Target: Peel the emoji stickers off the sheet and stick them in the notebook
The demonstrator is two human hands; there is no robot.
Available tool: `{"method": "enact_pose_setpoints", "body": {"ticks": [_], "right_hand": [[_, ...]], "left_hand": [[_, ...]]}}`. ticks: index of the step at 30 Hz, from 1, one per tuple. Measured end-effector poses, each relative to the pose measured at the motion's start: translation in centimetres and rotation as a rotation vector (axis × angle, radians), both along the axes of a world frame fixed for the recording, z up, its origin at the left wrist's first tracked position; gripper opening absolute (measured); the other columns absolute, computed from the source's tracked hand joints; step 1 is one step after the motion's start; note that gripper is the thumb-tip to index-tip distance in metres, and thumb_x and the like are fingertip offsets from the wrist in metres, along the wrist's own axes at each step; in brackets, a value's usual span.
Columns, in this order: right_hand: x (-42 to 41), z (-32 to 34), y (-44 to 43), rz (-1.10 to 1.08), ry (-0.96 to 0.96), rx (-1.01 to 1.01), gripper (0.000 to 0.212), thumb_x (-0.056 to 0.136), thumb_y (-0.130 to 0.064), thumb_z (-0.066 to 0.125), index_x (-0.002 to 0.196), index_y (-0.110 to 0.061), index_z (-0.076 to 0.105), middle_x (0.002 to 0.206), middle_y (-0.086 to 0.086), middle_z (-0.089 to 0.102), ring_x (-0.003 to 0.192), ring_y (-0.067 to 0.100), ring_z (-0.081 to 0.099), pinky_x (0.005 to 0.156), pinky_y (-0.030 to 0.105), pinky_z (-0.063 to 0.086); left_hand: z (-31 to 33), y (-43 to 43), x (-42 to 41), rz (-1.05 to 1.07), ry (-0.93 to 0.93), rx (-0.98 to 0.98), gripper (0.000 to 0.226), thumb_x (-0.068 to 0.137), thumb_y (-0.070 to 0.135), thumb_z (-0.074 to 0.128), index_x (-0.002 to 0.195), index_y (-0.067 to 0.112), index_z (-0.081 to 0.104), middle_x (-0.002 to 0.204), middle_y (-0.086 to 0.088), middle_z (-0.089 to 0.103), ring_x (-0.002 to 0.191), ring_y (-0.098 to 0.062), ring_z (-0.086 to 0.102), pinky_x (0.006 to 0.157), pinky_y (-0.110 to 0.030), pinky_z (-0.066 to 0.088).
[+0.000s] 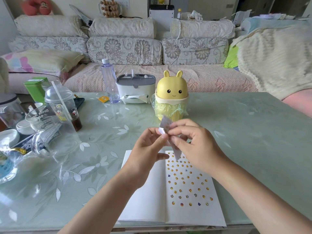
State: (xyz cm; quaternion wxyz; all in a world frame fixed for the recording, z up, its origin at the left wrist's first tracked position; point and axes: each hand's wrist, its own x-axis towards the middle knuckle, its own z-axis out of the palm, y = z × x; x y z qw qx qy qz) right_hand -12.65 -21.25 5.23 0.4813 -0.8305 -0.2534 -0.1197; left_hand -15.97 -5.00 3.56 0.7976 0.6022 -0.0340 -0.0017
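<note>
Head view: the left hand point(148, 146) and right hand point(194, 142) both pinch a bent sticker sheet point(166, 128) in closed fingertips, above the open notebook point(146, 200) lying near on the table point(253, 132), its right page dotted with emoji stickers point(185, 183).

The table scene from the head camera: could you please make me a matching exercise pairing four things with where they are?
Things:
1. sticker sheet
2. notebook
3. yellow rabbit bin
4. clear bottle

Places:
A. standing at the table's far edge, left of the white tissue box
B. lying open on the table in front of the person
C. pinched between the left hand and right hand, above the notebook
D. upright on the table beyond the hands, lined with a green bag

Pairs: 1-C, 2-B, 3-D, 4-A
</note>
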Motion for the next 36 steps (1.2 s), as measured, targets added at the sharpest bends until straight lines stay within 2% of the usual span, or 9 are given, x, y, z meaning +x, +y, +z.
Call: {"method": "enact_pose_setpoints", "body": {"ticks": [2, 5, 10, 14, 18, 20, 23, 28, 36], "right_hand": [[0.3, 0.3, -0.3, 0.002, -0.026, -0.031, 0.039, 0.088, -0.009, 0.074, 0.117, -0.035, 0.071, 0.123, -0.024, 0.059, 0.061, 0.008, 0.057, 0.069, 0.017, 0.049], [0.6, 0.9, -1.0, 0.098, 0.081, -0.077, 0.062, 0.092, -0.015, 0.070, 0.136, -0.055, 0.051, 0.107, -0.030, 0.063, 0.053, 0.012, 0.045, 0.060, 0.020, 0.045], [1.1, 1.1, -2.0, 0.083, 0.086, -0.206, 0.007, 0.091, -0.031, 0.071, 0.094, -0.038, 0.074, 0.093, -0.016, 0.059, 0.065, 0.004, 0.053, 0.065, 0.021, 0.042], [0.8, 1.3, -2.1, 0.064, 0.019, -0.408, 0.010, 0.093, -0.035, 0.067, 0.083, -0.034, 0.069, 0.094, -0.016, 0.061, 0.076, 0.008, 0.057, 0.072, 0.034, 0.049], [0.4, 1.3, -1.6, 0.043, -0.056, -0.537, 0.011, 0.095, -0.038, 0.062, 0.085, -0.037, 0.065, 0.093, -0.015, 0.058, 0.074, 0.005, 0.054, 0.068, 0.027, 0.041], [0.3, 1.1, -1.4, 0.037, -0.085, -0.496, 0.000, 0.092, -0.036, 0.068, 0.092, -0.036, 0.068, 0.101, -0.018, 0.056, 0.074, 0.006, 0.056, 0.069, 0.026, 0.044], [0.1, 0.3, -1.2, -0.033, -0.215, -0.394, 0.021, 0.085, -0.024, 0.077, 0.103, -0.030, 0.069, 0.112, -0.018, 0.053, 0.067, 0.003, 0.056, 0.066, 0.019, 0.044], [-0.5, -0.6, -0.6, -0.076, -0.256, -0.288, 0.006, 0.085, -0.024, 0.077, 0.091, -0.027, 0.077, 0.085, -0.015, 0.058, 0.065, -0.011, 0.050, 0.056, 0.007, 0.029], [-1.0, -0.7, 0.2, -0.202, -0.412, -0.268, 0.008, 0.082, -0.033, 0.072, 0.083, -0.030, 0.079, 0.079, -0.012, 0.068, 0.058, 0.010, 0.057, 0.049, 0.026, 0.048]], "left_hand": [[0.1, 0.1, 0.0, -0.031, -0.030, 0.046, 0.024, 0.089, 0.028, 0.064, 0.103, 0.014, 0.052, 0.092, -0.006, 0.069, 0.086, -0.018, 0.066, 0.063, -0.025, 0.050], [0.3, 0.5, -0.1, -0.049, -0.041, 0.089, 0.038, 0.082, 0.028, 0.069, 0.114, 0.015, 0.053, 0.092, -0.013, 0.067, 0.079, -0.021, 0.064, 0.061, -0.029, 0.053], [0.9, 1.8, -0.3, -0.085, 0.014, 0.285, 0.028, 0.087, 0.028, 0.072, 0.097, 0.007, 0.055, 0.079, -0.008, 0.064, 0.069, -0.020, 0.063, 0.067, -0.038, 0.059], [0.3, 2.7, 0.0, 0.033, -0.140, 0.950, 0.029, 0.085, 0.047, 0.070, 0.077, 0.021, 0.060, 0.068, 0.010, 0.060, 0.063, -0.007, 0.052, 0.061, -0.025, 0.040], [0.1, 2.8, -0.1, -0.021, -0.173, 1.089, 0.020, 0.089, 0.041, 0.068, 0.074, 0.033, 0.060, 0.069, 0.014, 0.057, 0.065, -0.006, 0.049, 0.062, -0.024, 0.037], [-0.1, 2.8, 0.0, -0.081, -0.072, 1.017, 0.029, 0.090, 0.037, 0.070, 0.071, 0.019, 0.058, 0.063, 0.007, 0.050, 0.060, -0.012, 0.041, 0.059, -0.031, 0.036], [-0.6, 2.0, -0.2, -0.003, 0.104, 0.603, 0.017, 0.094, 0.024, 0.069, 0.086, 0.009, 0.072, 0.084, -0.016, 0.072, 0.073, -0.017, 0.064, 0.074, -0.042, 0.059], [-1.0, 1.0, -0.4, 0.016, 0.207, 0.040, 0.021, 0.100, 0.012, 0.058, 0.108, -0.003, 0.070, 0.108, -0.019, 0.075, 0.101, -0.025, 0.072, 0.089, -0.032, 0.059], [-1.0, -0.1, -0.9, 0.038, 0.117, 0.021, 0.025, 0.104, 0.011, 0.051, 0.106, -0.003, 0.072, 0.107, -0.017, 0.076, 0.106, -0.026, 0.072, 0.093, -0.034, 0.057]]}}
